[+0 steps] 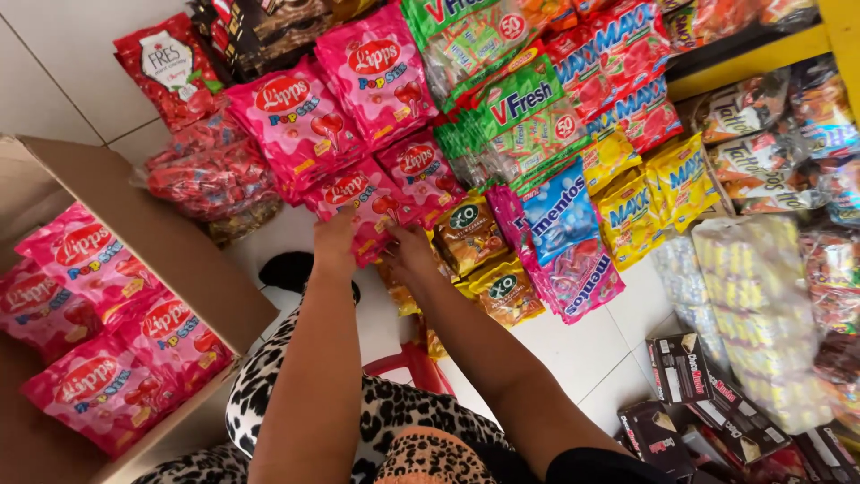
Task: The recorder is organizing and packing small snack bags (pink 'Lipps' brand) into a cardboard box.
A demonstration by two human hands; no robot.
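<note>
Both hands, left hand (334, 235) and right hand (410, 246), pinched one pink candy bag (363, 208) (stacked loosely); neighbouring bags could have slid down.

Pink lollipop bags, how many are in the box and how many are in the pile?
Pink bags in the cardboard box: 4
Pink bags in the pile: 4
Total: 8

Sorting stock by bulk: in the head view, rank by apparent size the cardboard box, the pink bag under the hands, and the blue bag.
1. cardboard box
2. pink bag
3. blue bag
The two bags look close; hands hide part of the pink one.
</note>
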